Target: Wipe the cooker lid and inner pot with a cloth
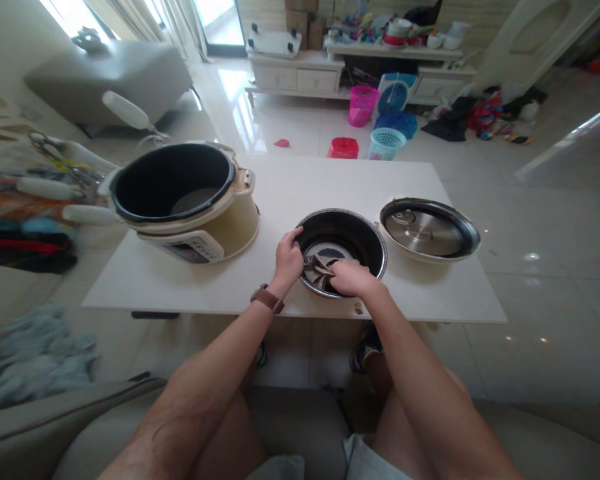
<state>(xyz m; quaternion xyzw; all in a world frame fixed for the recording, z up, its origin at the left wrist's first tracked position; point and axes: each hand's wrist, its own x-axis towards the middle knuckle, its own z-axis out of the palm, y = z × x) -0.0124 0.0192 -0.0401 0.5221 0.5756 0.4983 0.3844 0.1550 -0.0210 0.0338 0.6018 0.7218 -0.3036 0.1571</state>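
Inner pot (373, 248) sits upright on the white worktop (285, 183), right of centre, close to the near edge, mouth up. Reads as placed there for short reach: straight in front of the seated person.

Left hand (288, 259) clamped on the pot's left rim; thumb side partly hidden. Probably there to stop the pot sliding or turning. Right hand (351, 277) is inside, over the near rim, fingers closed on a bunched grey-brown cloth (318, 269) low in the pot. Fingertips hidden. Bunching likely gives it a thicker pad to press with.

Electric cooker body (236, 232) stands open by the left edge, control panel (193, 249) facing the near edge. Lid (427, 231) lies by the right edge, apparently metal inner face up; can't tell if it overhangs. Both parked aside, presumably for elbow room.
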